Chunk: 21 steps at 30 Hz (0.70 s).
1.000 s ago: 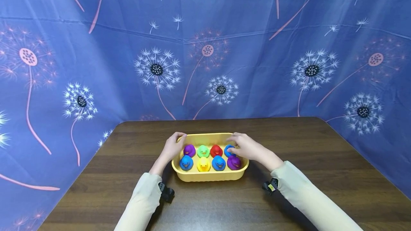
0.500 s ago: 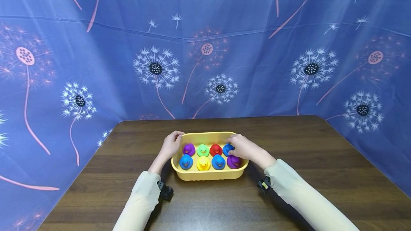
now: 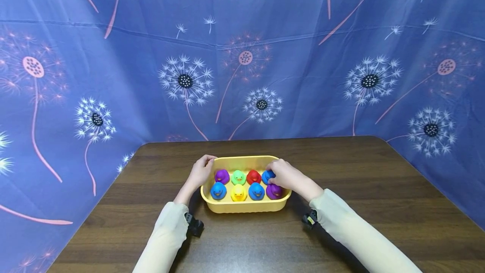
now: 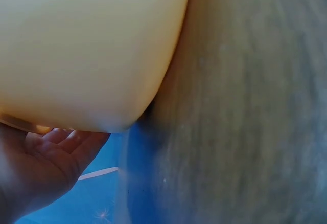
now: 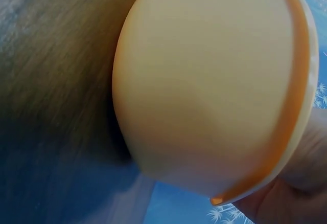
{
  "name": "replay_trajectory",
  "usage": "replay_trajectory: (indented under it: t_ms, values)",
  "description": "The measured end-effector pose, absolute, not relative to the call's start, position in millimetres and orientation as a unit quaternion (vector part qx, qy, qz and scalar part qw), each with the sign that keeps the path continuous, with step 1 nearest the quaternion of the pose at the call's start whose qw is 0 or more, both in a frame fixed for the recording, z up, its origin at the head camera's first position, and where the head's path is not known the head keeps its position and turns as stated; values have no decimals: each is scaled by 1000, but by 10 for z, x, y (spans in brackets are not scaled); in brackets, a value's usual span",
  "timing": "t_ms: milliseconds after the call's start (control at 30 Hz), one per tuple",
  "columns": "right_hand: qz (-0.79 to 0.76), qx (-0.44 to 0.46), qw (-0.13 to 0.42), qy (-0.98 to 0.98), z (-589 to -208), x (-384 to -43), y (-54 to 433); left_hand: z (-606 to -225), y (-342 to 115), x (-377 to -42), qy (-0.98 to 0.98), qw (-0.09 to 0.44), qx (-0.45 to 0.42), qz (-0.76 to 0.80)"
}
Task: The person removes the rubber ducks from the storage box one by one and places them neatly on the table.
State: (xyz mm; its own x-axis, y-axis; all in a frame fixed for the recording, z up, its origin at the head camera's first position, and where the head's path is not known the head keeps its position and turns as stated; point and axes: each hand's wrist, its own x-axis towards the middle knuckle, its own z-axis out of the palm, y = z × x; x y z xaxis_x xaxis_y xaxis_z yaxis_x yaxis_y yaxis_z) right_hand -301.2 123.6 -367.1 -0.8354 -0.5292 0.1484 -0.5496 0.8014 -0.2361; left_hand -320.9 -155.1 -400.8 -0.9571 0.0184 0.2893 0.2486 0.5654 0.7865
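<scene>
One blue rubber duck (image 3: 266,176) sits inside the yellow plastic tub (image 3: 246,208), at its far right corner, where your right grip (image 3: 286,175) pinches it from above; your fingers hide part of it. Going by its looks, expect it to be light, hollow and a little springy, hard to break, with a smooth skin that could slip on its curves. The rounded body should give you a steadier hold than the small head. Close by in the tub are the red duck (image 3: 253,177) to its left and the front purple duck (image 3: 274,191) on your side of it, so your fingertips have little spare room.

Your left grip (image 3: 201,172) pinches the tub's left rim toward its far end. You can judge the tub fairly stiff: smooth, satiny walls, rounded corners, an outward-turned lip. Around the tub spreads the table (image 3: 326,155), brown with streaky wood grain and a dull sheen; beyond the tub hangs a blue cloth (image 3: 303,75), softly creased, printed with dandelions.
</scene>
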Motion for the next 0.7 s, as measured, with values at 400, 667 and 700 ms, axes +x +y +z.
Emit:
replay_trajectory:
  t_ms: [400, 667, 700]
  values:
    - [151, 325, 98, -929, -3645, -2986, 1307, -4047, -1556, -3211, -875, 140, -69, -458]
    - [186, 368, 112, -904, -3566, -2956, 1398, -4058, -1554, -3198, -864, 129, -57, -483]
    - [189, 372, 113, -902, -3556, -2952, 1414, -4057, -1555, -3195, -862, 125, -54, -489]
